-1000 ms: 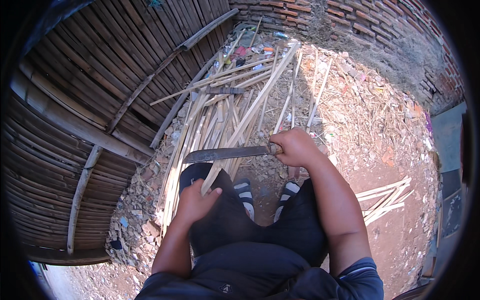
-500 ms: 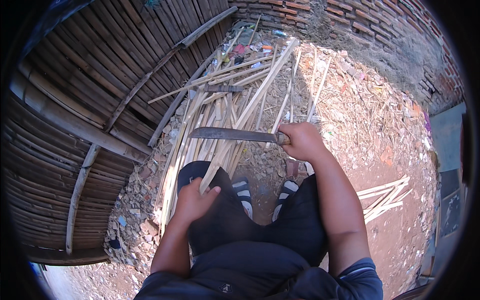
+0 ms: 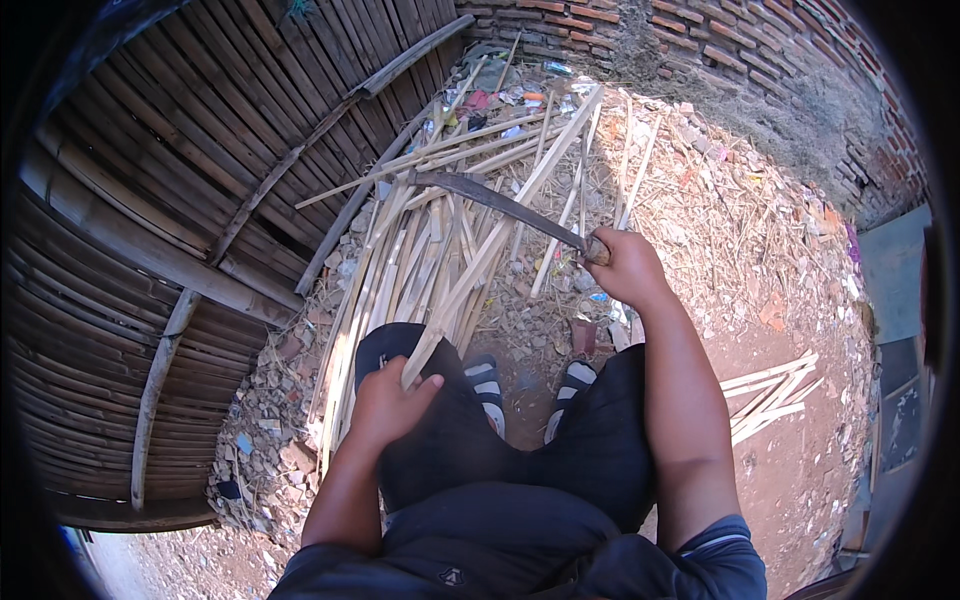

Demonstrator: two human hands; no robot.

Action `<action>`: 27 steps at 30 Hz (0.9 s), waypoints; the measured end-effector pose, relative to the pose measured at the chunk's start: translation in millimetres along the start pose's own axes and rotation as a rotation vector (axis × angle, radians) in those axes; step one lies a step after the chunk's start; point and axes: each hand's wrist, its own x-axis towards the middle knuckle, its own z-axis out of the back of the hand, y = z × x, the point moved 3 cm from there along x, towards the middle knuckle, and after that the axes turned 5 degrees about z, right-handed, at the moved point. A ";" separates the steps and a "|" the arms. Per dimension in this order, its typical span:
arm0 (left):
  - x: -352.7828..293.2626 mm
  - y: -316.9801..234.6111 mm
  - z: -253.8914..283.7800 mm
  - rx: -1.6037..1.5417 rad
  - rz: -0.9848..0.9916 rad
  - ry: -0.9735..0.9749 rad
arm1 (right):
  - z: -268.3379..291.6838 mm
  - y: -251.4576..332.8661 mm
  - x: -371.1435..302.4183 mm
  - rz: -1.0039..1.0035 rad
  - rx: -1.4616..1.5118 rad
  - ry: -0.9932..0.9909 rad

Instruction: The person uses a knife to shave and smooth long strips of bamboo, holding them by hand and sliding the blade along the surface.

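My right hand [image 3: 628, 268] is wrapped round the handle of a machete [image 3: 510, 207]. Its long dark blade slants away to the far left, crossing over a long pale split-bamboo strip [image 3: 535, 185]. Near my left knee, my left hand [image 3: 392, 402] grips the near end of that strip. From there it runs up and to the right, its far end towards the brick wall. Whether the blade touches the strip I cannot tell. Beneath lies a pile of similar strips [image 3: 398, 268] on the ground.
A slatted bamboo wall [image 3: 170, 150] stands close on the left. A brick wall [image 3: 740, 60] closes off the far side. Rubble and shavings [image 3: 730, 230] cover the ground, and several pale strips [image 3: 770, 395] lie at the right. My sandalled feet [image 3: 487, 390] are between the pile and me.
My right hand has moved a little away and to the right. The machete blade has swung from nearly level to slanting, its tip now farther off. My left hand has hardly moved.
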 end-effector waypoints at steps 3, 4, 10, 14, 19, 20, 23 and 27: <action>-0.1 1.2 -0.9 -0.020 0.016 0.002 | -10.6 17.1 -4.3 0.210 -0.001 0.066; 0.0 1.9 -1.6 -0.036 0.022 0.002 | -16.6 22.1 -5.6 0.292 -0.005 0.095; 0.7 7.6 -3.2 -0.027 0.005 -0.011 | -18.8 22.7 -1.0 0.262 0.003 0.127; 0.1 3.6 -1.9 0.002 -0.004 -0.024 | -1.7 0.1 2.7 -0.014 -0.001 -0.014; -0.6 -0.7 -0.9 -0.003 -0.020 -0.020 | -1.6 2.9 -0.6 0.037 -0.004 0.054; -0.3 0.3 -1.3 -0.003 -0.021 -0.020 | -5.2 7.3 -2.8 0.124 0.004 0.041; 0.4 3.4 -2.0 -0.003 -0.018 -0.020 | -15.9 26.8 -7.4 0.341 0.001 0.063; -1.3 4.8 -1.7 -0.003 -0.016 -0.033 | -16.7 41.4 -6.8 0.425 0.011 0.130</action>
